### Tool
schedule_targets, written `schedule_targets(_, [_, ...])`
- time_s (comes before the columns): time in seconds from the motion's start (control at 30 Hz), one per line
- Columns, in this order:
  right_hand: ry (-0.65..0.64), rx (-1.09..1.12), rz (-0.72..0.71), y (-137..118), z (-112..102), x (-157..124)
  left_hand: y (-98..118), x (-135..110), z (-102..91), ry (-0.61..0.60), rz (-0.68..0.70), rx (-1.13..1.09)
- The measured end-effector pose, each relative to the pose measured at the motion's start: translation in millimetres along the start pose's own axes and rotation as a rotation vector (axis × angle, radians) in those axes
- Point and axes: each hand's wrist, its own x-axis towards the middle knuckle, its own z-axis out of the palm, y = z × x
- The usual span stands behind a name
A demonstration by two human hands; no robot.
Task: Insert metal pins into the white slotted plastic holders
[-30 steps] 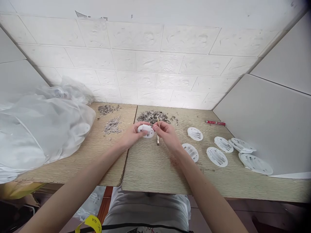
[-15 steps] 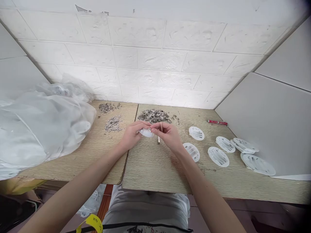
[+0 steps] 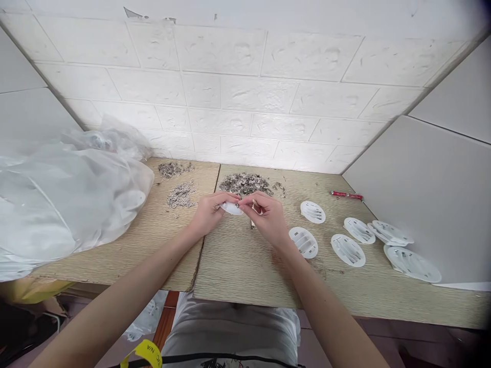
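Note:
Over the middle of the table, my left hand (image 3: 210,210) is closed on the edge of a white plastic disc (image 3: 232,208). My right hand (image 3: 266,214) pinches with thumb and forefinger at the disc's right side; a small metal piece shows by the fingertips, partly hidden. Just behind both hands lies a heap of small metal clips (image 3: 245,182). Below my right palm, the end of a small narrow object (image 3: 252,224) sticks out, mostly covered.
Several white slotted discs (image 3: 348,250) lie to the right, some stacked against the side panel. A red-wrapped stick-like object (image 3: 347,195) rests behind them. Small metal pieces (image 3: 181,195) lie in two piles at left, beside a large plastic bag (image 3: 76,199).
My right fingers have closed in on the metal piece at the disc, which shows less now. The whole view has shifted slightly; my left hand keeps its hold.

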Motion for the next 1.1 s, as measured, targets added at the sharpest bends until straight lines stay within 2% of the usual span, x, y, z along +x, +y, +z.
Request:
schedule_targets(0.2, [0.013, 0.015, 0.031, 0.1, 1.9, -1.1, -1.3, 0.3, -2.7, -0.022, -0.022, 0.016])
schedule_targets(0.5, [-0.040, 0.056, 0.074, 2.5, 1.3, -0.5, 1.6, 1.1, -3.2, -0.040, -0.002, 0.029])
schedule_targets(0.83, [0.086, 0.137, 0.110, 3.1, 2.5, -0.7, 3.5, 3.5, -2.5, 0.000, 0.005, 0.042])
schedule_targets(0.97, [0.099, 0.185, 0.146, 3.3, 4.4, -0.9, 3.7, 3.2, -3.2, 0.013, 0.055, 0.061])
schedule_targets(1.1, [0.174, 0.354, 0.232, 4.9, -0.4, 1.1, 3.1, 1.8, -3.4, 0.015, 0.194, 0.098])
